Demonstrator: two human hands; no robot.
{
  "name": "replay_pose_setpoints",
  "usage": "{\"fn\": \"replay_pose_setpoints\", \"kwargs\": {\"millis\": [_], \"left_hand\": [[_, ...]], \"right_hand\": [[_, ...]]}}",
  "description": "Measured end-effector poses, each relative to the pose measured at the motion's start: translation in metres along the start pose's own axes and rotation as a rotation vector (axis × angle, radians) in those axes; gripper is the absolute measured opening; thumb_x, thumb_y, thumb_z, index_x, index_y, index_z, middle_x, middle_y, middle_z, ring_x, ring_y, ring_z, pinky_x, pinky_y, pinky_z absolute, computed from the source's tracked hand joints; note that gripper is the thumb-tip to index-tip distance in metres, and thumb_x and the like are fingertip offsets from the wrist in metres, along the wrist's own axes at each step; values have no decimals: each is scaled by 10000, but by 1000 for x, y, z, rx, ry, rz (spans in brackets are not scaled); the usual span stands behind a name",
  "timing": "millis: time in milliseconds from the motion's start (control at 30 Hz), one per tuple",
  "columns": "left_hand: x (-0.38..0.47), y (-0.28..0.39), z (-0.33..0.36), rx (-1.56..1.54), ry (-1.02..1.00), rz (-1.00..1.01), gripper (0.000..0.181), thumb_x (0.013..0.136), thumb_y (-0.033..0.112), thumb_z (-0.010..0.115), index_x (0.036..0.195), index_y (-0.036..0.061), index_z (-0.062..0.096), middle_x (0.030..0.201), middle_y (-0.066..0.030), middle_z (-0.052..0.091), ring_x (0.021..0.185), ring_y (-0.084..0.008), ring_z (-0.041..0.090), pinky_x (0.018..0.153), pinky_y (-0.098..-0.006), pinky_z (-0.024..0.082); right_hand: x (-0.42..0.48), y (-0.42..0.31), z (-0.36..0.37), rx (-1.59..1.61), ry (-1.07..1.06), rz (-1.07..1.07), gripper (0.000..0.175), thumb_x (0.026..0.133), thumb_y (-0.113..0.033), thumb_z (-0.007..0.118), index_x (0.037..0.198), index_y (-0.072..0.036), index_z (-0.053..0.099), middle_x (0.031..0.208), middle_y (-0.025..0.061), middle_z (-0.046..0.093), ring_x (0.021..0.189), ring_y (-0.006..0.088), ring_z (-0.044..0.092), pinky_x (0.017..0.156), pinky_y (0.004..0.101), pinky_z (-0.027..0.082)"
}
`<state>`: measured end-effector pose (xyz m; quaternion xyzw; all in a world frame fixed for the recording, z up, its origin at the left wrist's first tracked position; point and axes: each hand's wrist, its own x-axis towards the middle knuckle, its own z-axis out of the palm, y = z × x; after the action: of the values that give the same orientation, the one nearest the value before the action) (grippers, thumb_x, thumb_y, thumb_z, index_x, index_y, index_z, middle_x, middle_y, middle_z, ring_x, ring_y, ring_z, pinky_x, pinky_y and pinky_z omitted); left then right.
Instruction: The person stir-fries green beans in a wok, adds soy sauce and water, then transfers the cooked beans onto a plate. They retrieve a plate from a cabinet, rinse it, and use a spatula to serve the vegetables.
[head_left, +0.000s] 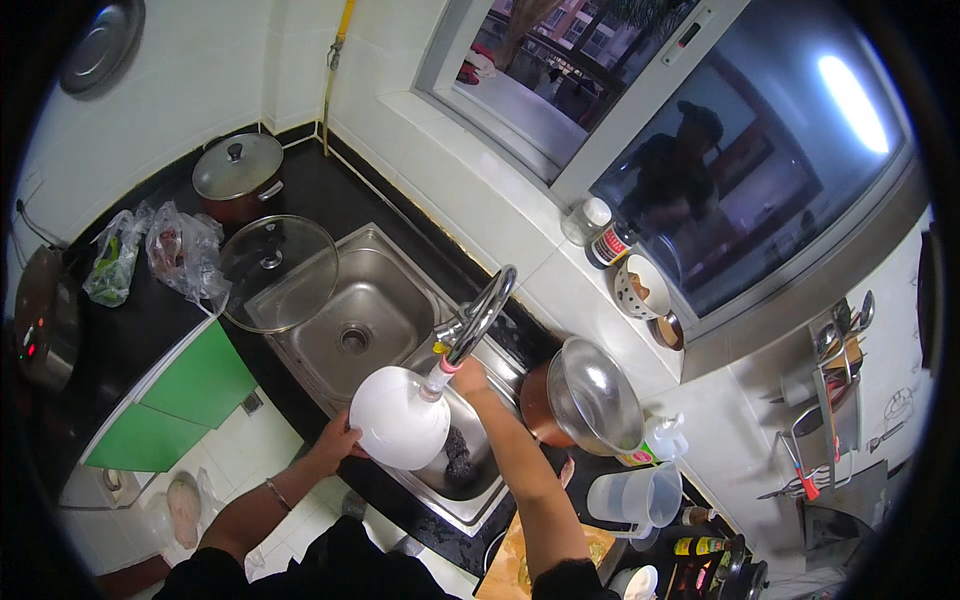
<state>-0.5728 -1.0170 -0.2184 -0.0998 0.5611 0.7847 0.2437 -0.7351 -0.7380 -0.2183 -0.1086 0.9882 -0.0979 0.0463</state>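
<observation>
A white bowl (400, 418) is held tilted over the right basin of a stainless steel double sink (480, 517), under the spout of the chrome faucet (491, 307). My left hand (337, 444) grips the bowl's left rim. My right hand (471, 377) is beside the faucet, behind the spout end; its fingers are partly hidden, and whether it holds anything is unclear. Dark scouring pads (458, 454) lie in the right basin below the bowl. A glass lid (281, 274) rests across the left edge of the left basin.
A lidded pot (238, 176) and plastic bags (184, 251) stand at the left. Right of the sink are a metal strainer (596, 396) on a copper-coloured pot (535, 405), a plastic jug (634, 495) and a cutting board (502, 566). A spotted bowl (641, 289) sits on the window ledge.
</observation>
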Motion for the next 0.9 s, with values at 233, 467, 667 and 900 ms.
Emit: {"fn": "replay_pose_setpoints", "kwargs": {"millis": [233,467,667,900], "left_hand": [[11,-19,9,28,-44,14,417,861,59,476,1266,18,385,1103,-146,527,987,-243,581,734,-380,572],[15,5,-8,19,-136,-162,396,869,59,476,1253,29,386,1082,-131,551,893,-226,620,683,-369,580],[7,-23,27,-36,-168,-105,387,869,25,453,1251,44,394,1075,-126,556,885,-239,626,692,-363,579],[5,-20,58,169,-91,-82,398,860,15,449,1252,35,381,1107,-153,529,895,-264,622,696,-379,579]], "right_hand": [[0,1,0,-18,29,-31,167,826,-124,501,880,-49,641,895,163,660,825,325,647,717,431,522],[-2,-2,-11,-53,-58,39,196,835,-117,468,874,-24,636,882,187,658,808,337,650,698,430,528],[-18,13,-30,-46,11,206,239,892,-213,459,917,-49,631,882,192,656,786,354,645,684,440,519],[-183,8,-32,257,247,355,241,896,-259,496,984,-76,626,807,220,624,733,386,618,632,450,491]]}}
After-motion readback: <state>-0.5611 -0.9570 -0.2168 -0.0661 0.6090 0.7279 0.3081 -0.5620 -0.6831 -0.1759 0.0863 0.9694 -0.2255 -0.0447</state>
